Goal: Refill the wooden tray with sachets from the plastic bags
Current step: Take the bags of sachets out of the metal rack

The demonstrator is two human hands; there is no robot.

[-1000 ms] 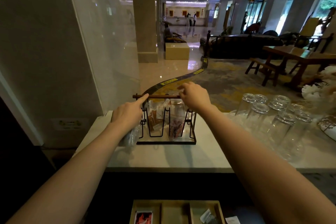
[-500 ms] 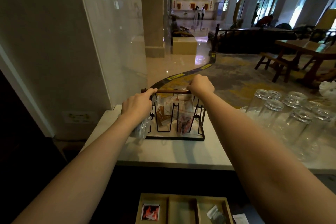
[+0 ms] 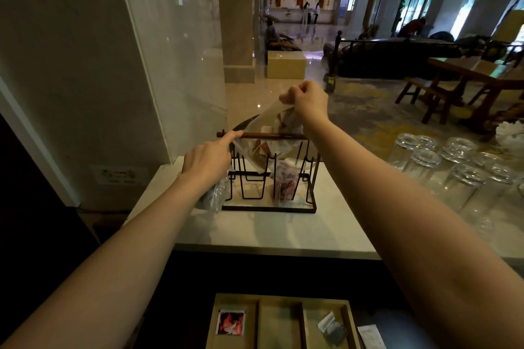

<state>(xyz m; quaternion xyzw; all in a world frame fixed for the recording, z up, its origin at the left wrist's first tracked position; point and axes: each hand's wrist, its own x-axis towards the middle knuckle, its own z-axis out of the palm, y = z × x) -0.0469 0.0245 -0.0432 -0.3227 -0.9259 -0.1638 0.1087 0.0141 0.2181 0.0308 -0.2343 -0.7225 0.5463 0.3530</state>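
A black wire rack (image 3: 310, 208) with a wooden top bar stands on the white counter and holds clear plastic bags of sachets. My right hand (image 3: 307, 102) pinches the top of one clear bag (image 3: 262, 133) and holds it lifted above the bar, brown sachets showing inside. My left hand (image 3: 207, 159) rests on the bar's left end with a finger stretched along it. Another bag (image 3: 286, 183) with reddish sachets hangs in the rack's right slot, and a crumpled bag (image 3: 215, 195) sits under my left wrist. The wooden tray (image 3: 280, 323) lies at the bottom with one red sachet (image 3: 231, 322) and a grey sachet (image 3: 331, 327).
Several upturned drinking glasses (image 3: 453, 167) crowd the counter's right side. A glass panel (image 3: 170, 51) rises at the counter's left edge. A white paper slip (image 3: 371, 336) lies right of the tray. Beyond the counter (image 3: 269, 232) is a lobby with wooden tables and benches.
My right hand has risen from the wooden bar, pulling a clear bag up out of the rack. My left hand stays on the bar's left end. The view shifted slightly.
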